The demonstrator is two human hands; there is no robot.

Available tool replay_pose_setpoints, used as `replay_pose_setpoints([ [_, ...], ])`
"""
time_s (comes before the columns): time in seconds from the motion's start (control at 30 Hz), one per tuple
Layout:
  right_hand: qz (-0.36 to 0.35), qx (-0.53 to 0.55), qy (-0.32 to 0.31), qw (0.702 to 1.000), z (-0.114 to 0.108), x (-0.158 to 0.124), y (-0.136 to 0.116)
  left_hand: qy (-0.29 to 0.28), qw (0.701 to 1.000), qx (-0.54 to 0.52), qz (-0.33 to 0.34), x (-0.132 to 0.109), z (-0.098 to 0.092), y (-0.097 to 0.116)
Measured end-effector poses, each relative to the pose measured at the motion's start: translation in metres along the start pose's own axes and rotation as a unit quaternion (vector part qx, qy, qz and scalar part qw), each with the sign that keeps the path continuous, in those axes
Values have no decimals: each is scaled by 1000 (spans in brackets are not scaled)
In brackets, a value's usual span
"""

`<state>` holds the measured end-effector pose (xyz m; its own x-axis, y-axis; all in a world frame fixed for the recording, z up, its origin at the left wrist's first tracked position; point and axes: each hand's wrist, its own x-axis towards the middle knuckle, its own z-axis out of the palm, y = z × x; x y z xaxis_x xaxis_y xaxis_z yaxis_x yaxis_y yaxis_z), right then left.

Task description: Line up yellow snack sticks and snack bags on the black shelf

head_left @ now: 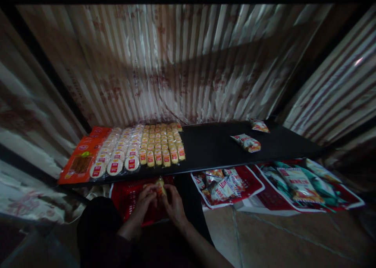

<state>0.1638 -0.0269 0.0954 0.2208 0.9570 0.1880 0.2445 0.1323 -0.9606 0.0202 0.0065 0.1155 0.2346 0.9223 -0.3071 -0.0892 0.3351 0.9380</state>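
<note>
Low in the frame, a little left of the middle, I see the person's two bare hands working close together just under the front edge of a black shelf [205, 147]. The left hand [143, 200] and the right hand [175, 206] both pinch one small yellow packet [160, 187], fingers curled in from either side so that it sits upright between them. Below and behind the hands is a red basket [123, 199]; what lies in it is too dark for me to tell.

On the shelf above, at the left of the frame, goods stand in neat lines running back to the curtain. Outermost are flat orange packs [79, 164], overlapping one another. Next come three columns of round white packets [114, 167] with red labels, and beside them tight rows of small yellow packets [158, 157], six across the front. Right of centre, two striped snack bags [248, 142] lie apart from each other, one nearer the back edge.

At the lower right, a second basket [255, 180] holds more striped bags [225, 187], and a third basket [351, 197] holds a pale bag [299, 181] on top of green packs [330, 187]. A pleated, shiny curtain [176, 60] fills the upper frame, and tiles [223, 225] show at the bottom.
</note>
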Motion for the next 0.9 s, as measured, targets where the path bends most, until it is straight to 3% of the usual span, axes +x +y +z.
replay_pose_setpoints([
  [0.13, -32, 5, 41, 999, -23, 6, -13, -33, 998, 34, 53, 3, 25, 26],
  [0.33, -47, 0, 101, 994, -59, 29, -21, -49, 988, 79, 125, 24, 78, 53],
  [0.63, -39, -47, 156, 986, -107, 70, 2, -47, 972, 173, 150, 69, 149, 57],
  [0.77, -46, -96, 172, 979, -120, 89, 15, -38, 963, 217, 156, 84, 172, 59],
  [0.9, -29, -155, 148, 976, -129, 107, 22, -9, 952, 258, 162, 104, 187, 57],
])
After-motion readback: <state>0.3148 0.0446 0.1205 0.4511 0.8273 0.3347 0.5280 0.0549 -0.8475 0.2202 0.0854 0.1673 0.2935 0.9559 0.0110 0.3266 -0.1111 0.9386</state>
